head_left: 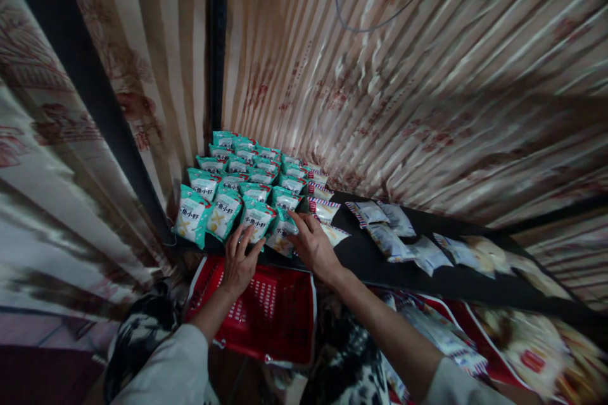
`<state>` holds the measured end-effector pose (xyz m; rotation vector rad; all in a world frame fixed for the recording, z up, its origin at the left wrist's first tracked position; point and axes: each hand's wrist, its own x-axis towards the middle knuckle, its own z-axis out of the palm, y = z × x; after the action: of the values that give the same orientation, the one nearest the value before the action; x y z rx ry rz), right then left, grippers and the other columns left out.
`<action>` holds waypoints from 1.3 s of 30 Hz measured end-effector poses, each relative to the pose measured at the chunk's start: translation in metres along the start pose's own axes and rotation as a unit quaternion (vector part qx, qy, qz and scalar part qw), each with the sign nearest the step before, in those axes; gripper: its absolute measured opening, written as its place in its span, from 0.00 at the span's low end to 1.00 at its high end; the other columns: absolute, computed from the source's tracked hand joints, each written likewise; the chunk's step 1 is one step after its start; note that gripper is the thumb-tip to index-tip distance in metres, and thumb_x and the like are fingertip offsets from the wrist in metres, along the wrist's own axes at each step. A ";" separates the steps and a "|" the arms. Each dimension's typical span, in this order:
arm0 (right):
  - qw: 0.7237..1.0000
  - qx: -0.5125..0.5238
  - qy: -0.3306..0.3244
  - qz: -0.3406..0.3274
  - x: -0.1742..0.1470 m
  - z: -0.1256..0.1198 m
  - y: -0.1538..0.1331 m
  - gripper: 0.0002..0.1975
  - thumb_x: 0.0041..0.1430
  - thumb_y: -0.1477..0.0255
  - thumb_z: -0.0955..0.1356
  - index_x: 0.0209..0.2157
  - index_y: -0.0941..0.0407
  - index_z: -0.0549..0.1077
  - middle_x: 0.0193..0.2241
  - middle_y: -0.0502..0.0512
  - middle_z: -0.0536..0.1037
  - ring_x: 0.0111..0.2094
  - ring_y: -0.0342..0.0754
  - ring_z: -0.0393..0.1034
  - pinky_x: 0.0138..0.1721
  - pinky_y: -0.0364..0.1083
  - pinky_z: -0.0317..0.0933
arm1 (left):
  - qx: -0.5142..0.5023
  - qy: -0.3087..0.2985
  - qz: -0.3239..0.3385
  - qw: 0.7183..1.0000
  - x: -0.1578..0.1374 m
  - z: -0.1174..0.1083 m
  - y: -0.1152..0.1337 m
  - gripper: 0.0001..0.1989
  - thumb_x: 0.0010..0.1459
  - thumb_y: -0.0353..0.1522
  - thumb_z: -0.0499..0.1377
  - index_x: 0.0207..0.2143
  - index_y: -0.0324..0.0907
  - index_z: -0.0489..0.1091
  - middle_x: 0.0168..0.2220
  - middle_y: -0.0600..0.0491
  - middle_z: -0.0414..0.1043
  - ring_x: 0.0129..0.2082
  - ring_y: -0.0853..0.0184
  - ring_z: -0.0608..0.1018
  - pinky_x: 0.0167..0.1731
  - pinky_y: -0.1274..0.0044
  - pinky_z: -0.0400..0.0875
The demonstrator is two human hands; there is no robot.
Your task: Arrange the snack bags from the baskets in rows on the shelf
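Teal-and-white snack bags (222, 212) stand in several close rows at the left end of a black shelf (365, 259). My left hand (241, 262), with a ring on one finger, rests its spread fingers against the lower front of a front-row snack bag (258, 220). To its right, my right hand (316, 245) has its thumb and fingers at the upper right edge of another front snack bag (281, 235), which leans back against the one behind it. Its fingertips are partly hidden by the hand itself.
Below the shelf front hangs or stands a red basket (285, 316). White striped packets (323, 209) line up beside the teal bags, and loose packets (389, 240) lie further right. More packets fill a red container (449, 310) at lower right. Pleated curtains (380, 76) back the shelf; a dark post (218, 38) rises behind.
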<state>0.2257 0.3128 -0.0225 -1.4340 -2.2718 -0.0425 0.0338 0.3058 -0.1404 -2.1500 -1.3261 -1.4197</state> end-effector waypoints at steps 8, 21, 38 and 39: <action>1.000 0.002 0.002 -0.011 -0.001 -0.001 0.002 0.31 0.59 0.75 0.65 0.62 0.51 0.54 0.49 0.63 0.67 0.50 0.56 0.65 0.50 0.56 0.66 | -0.022 0.015 0.006 1.000 0.002 0.000 0.010 0.19 0.54 0.27 0.61 0.48 0.47 0.72 0.58 0.42 0.58 0.60 0.51 0.61 0.55 0.59 0.60; 0.999 0.030 -0.016 -0.004 0.002 -0.008 -0.001 0.29 0.58 0.76 0.65 0.61 0.52 0.57 0.49 0.63 0.68 0.52 0.56 0.63 0.51 0.58 0.64 | -0.047 -0.046 0.106 0.992 -0.005 0.013 0.035 0.20 0.57 0.28 0.58 0.51 0.50 0.69 0.57 0.52 0.66 0.64 0.57 0.56 0.62 0.62 0.50; 0.993 0.111 -0.049 -0.001 0.013 -0.008 0.006 0.24 0.57 0.79 0.66 0.55 0.54 0.62 0.49 0.62 0.66 0.51 0.53 0.63 0.53 0.55 0.63 | -0.038 -0.044 0.091 0.994 -0.005 0.017 0.030 0.19 0.58 0.26 0.56 0.50 0.51 0.70 0.56 0.52 0.68 0.63 0.58 0.57 0.60 0.62 0.51; 0.993 0.113 -0.043 -0.002 0.012 -0.007 0.006 0.23 0.57 0.78 0.65 0.55 0.54 0.62 0.49 0.61 0.66 0.51 0.53 0.63 0.53 0.55 0.63 | -0.037 -0.045 0.091 0.994 -0.005 0.016 0.030 0.18 0.58 0.26 0.56 0.50 0.50 0.70 0.56 0.52 0.68 0.63 0.58 0.57 0.60 0.62 0.51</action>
<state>0.2292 0.3239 -0.0128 -1.3354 -2.2650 0.2712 0.0665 0.2971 -0.1446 -2.3396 -1.0890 -1.3343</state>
